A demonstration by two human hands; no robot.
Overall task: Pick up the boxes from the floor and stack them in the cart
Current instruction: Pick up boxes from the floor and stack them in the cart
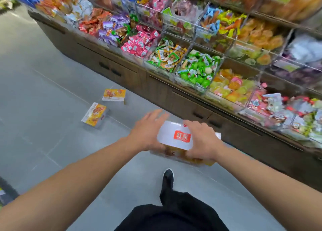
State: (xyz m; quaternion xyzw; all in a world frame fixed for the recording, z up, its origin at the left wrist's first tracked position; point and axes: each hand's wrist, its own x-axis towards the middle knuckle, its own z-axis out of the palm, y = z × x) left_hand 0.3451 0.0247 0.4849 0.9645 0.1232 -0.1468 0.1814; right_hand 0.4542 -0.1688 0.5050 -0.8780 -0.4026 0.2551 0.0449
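Above the grey floor (43,65), beside the snack shelf (191,98), both hands clasp one white-and-orange box (176,138): left hand (148,129) flat-fingered against its side, right hand (202,140) curled over. Keep it level; two boxes (94,114) (114,94) remain down. Cart unseen.

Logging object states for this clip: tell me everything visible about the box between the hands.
The white-topped box is a rectangular carton with a red logo patch on its white upper face and orange-yellow printed sides below. It sits tilted, between the left hand and the right hand, which touch opposite sides. Motion blur hides finer print.
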